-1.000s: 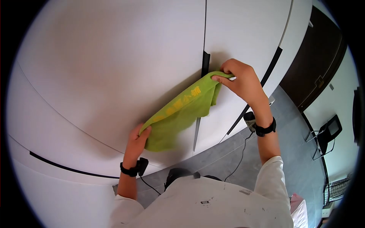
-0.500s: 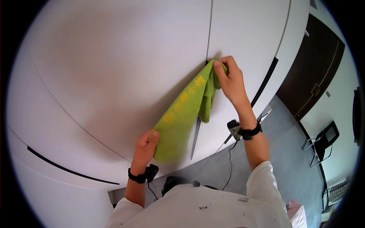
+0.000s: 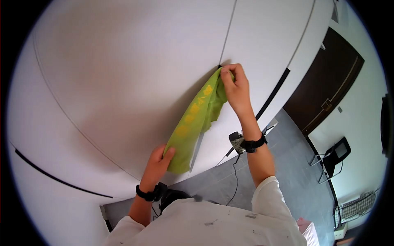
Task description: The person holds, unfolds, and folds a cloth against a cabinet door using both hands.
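While both hands are busy with it, the green cloth (image 3: 186, 133) is stretched on a slant in front of the white cabinet doors (image 3: 115, 74), running from near left up to far right. Left hand (image 3: 156, 166) has its grip closed on the near end, thumb on top. Right hand (image 3: 238, 90) has its grip pinching the far corner between thumb and fingers, right by the seam between two doors, and a loose fold hangs off that side. There's yellow lettering (image 3: 194, 109) along the cloth, kinda blurry so I can't read it. Can't tell if the fabric actually touches the door either.

Each wrist has a black strap on it, left one (image 3: 143, 193) and right one (image 3: 256, 143), and a cable (image 3: 235, 176) drops from the unit on the right one. Over to the right there's grey floor (image 3: 287, 149), a black chair (image 3: 329, 165) by the wall and, farther off, a dark brown door (image 3: 328, 78).
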`<state>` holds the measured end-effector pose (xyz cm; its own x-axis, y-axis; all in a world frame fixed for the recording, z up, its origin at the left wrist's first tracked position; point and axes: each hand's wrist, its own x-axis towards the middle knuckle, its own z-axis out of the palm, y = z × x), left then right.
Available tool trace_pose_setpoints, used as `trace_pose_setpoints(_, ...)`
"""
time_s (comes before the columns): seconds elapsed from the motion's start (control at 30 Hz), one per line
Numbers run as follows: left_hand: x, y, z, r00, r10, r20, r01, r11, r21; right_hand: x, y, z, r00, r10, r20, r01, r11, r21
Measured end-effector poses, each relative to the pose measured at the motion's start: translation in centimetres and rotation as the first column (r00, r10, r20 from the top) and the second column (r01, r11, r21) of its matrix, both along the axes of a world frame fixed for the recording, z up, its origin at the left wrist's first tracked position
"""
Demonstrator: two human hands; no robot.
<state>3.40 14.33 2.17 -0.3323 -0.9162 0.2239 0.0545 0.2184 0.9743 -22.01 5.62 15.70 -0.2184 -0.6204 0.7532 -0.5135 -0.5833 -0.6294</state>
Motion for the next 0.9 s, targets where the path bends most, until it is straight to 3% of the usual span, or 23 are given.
trace_pose_setpoints(0.03, -0.5, 0.2, -0.1, 1.000, -0.021, 0.004, 0.021, 1.000, -0.012, -0.3, -0.2, -0.1, 0.999, 0.045, 0.019, -0.045, 0.999, 0.009)
trace_pose_setpoints(0.1, -1.1, 1.0, -0.4, 0.998, -0.051, -0.048, 0.056, 0.990, 0.130, -0.5, 0.0, 0.2, 0.988, 0.124, 0.094, -0.132, 0.988, 0.083)
trace_pose_setpoints(0.2, -1.7, 1.3, -1.1, 0.996, -0.082, -0.040, 0.086, 0.989, 0.118, -0.4, -0.1, 0.2, 0.977, 0.163, 0.135, -0.177, 0.980, 0.093)
trace_pose_setpoints(0.4, -2.6, 1.2, -2.4, 0.992, -0.109, -0.070, 0.119, 0.979, 0.166, -0.7, -0.1, 0.0, 0.987, 0.130, 0.090, -0.141, 0.981, 0.134)
trace_pose_setpoints(0.73, -0.8, 0.6, -1.7, 0.999, -0.039, -0.036, 0.042, 0.996, 0.082, -0.4, 0.8, 0.7, 0.994, 0.102, -0.033, -0.094, 0.979, 0.180)
trace_pose_setpoints(0.9, -1.4, 1.0, -2.3, 0.996, -0.060, -0.072, 0.067, 0.993, 0.098, -0.4, -0.5, -0.3, 0.991, 0.125, 0.044, -0.127, 0.990, 0.058)
